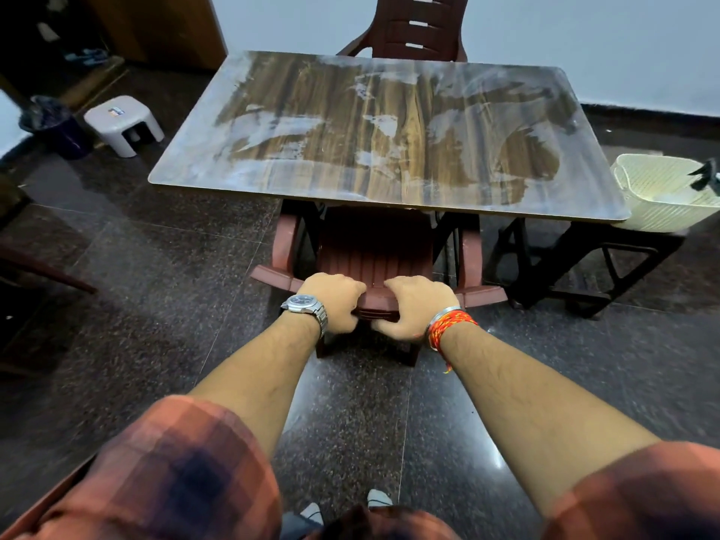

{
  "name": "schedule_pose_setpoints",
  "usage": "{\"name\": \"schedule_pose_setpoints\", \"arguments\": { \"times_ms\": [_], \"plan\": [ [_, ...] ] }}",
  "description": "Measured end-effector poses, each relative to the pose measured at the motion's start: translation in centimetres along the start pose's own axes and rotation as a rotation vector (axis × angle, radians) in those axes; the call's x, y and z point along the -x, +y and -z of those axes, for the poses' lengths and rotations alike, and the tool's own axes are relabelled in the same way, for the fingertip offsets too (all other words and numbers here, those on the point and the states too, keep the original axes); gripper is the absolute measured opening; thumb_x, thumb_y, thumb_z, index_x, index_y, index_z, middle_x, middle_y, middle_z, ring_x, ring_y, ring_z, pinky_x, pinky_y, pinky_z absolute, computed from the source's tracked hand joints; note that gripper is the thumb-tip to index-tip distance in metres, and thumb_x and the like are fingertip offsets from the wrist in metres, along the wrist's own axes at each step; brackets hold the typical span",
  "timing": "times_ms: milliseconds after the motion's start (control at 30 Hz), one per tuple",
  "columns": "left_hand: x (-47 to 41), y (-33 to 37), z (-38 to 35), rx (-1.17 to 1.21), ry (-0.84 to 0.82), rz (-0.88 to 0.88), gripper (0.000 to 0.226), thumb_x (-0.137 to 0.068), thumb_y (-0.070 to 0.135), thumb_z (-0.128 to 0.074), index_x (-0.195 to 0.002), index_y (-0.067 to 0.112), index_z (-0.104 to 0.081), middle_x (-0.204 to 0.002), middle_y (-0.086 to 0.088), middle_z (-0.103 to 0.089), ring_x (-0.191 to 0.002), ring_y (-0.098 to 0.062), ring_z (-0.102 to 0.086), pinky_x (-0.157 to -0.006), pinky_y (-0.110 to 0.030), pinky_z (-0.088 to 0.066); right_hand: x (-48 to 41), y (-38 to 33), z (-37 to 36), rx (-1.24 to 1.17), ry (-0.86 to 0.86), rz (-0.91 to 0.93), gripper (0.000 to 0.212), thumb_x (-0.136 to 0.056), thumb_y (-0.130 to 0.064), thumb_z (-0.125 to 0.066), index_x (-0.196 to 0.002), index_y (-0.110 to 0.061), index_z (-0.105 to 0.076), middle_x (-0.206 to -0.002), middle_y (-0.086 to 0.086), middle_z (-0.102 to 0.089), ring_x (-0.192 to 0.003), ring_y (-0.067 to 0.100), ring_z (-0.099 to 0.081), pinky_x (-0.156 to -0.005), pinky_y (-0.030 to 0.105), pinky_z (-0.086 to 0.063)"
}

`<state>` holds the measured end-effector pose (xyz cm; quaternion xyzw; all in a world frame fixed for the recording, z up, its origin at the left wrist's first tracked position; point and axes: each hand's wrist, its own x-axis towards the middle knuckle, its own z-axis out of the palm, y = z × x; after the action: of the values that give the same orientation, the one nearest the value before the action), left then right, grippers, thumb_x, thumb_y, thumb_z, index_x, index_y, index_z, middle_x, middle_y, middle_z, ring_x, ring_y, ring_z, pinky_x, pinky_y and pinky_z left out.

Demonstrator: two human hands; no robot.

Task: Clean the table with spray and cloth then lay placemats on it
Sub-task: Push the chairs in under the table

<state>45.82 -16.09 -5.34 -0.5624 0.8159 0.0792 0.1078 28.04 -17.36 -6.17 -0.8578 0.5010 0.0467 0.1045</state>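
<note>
The wood-grain table [389, 138] stands ahead of me, its top streaked with wet, whitish smears. A brown plastic chair [374, 251] is tucked under the table's near edge. My left hand [335, 302] and my right hand [413, 305] both grip the top of the chair's backrest, fingers curled over it, side by side. No spray bottle, cloth or placemat shows on the table.
A second brown chair [419, 27] stands at the table's far side. A white woven basket [662, 192] with something dark on its rim sits at the right. At the left are a white step stool [124, 124] and a dark bin [54, 126]. The floor is dark polished stone.
</note>
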Motion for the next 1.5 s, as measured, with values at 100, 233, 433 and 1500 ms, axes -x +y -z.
{"name": "schedule_pose_setpoints", "arguments": {
  "times_ms": [100,233,433,1500],
  "plan": [
    [1.4,-1.4,0.5,0.096,0.116,-0.049,0.052,-0.076,0.050,-0.055,-0.115,0.017,-0.062,-0.105,-0.002,-0.071,-0.097,-0.028,-0.065,-0.084,-0.034,-0.048,-0.7,-1.0,0.4,-0.129,0.075,0.167,0.083,-0.078,-0.068,-0.038,-0.137,-0.010,-0.047,-0.137,0.008,-0.053,-0.128,0.026,-0.047,-0.106,0.042,-0.039],
    [3.4,-6.3,0.7,0.173,0.197,-0.052,0.071,-0.078,0.063,-0.050,-0.130,0.014,-0.053,-0.123,-0.002,-0.065,-0.108,-0.024,-0.061,-0.096,-0.036,-0.046,-3.9,-4.8,1.5,-0.257,0.227,0.156,0.067,-0.085,-0.044,-0.043,-0.139,-0.004,-0.043,-0.143,0.013,-0.047,-0.136,0.029,-0.038,-0.111,0.042,-0.032],
    [6.4,-18.6,0.1,0.258,0.338,0.221,0.077,-0.088,0.059,-0.037,-0.149,0.013,-0.034,-0.154,-0.004,-0.039,-0.138,-0.020,-0.039,-0.114,-0.033,-0.030,-12.8,-14.4,1.2,-0.229,0.254,0.149,0.067,-0.092,-0.036,-0.048,-0.148,-0.007,-0.026,-0.156,0.010,-0.026,-0.144,0.025,-0.022,-0.115,0.044,-0.025],
    [-11.0,-80.4,8.6,0.089,0.238,0.267,0.073,-0.098,0.054,-0.029,-0.157,0.016,-0.007,-0.164,0.002,-0.004,-0.149,-0.017,-0.013,-0.121,-0.037,-0.006,-71.1,-42.0,11.1,-0.253,0.327,-0.122,0.074,-0.094,-0.041,-0.044,-0.152,-0.009,-0.012,-0.160,0.008,-0.007,-0.147,0.022,-0.008,-0.120,0.041,-0.011]
  ]
}}
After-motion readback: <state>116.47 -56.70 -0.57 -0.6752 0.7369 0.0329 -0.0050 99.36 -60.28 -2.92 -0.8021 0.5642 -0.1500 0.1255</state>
